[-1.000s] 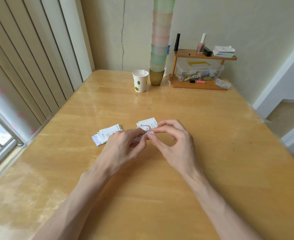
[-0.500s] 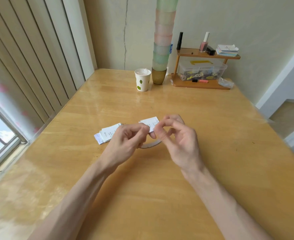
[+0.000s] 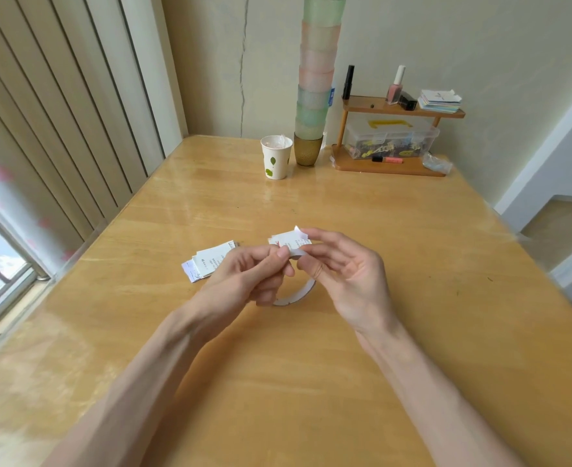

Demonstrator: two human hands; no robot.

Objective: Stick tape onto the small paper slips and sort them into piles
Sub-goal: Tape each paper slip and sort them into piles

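Note:
My left hand (image 3: 244, 278) grips a thin white tape roll (image 3: 294, 296) just above the wooden table (image 3: 311, 382). Only the roll's lower arc shows under my fingers. My right hand (image 3: 341, 278) pinches the free end of the tape (image 3: 298, 252) between thumb and forefinger, right beside my left thumb. Behind my fingertips a printed paper slip (image 3: 286, 242) lies on the table, partly hidden. A fanned pile of slips (image 3: 208, 261) lies left of my left hand.
At the table's far end stand a paper cup (image 3: 276, 156), a tall stack of coloured cups (image 3: 314, 79) and a small wooden shelf (image 3: 392, 168) with a clear box, bottles and cards. Vertical blinds and a window run along the left.
Both hands have lifted a little off the table. My right hand has drawn a short strip of tape away from the roll, and the roll's lower arc now shows below my fingers.

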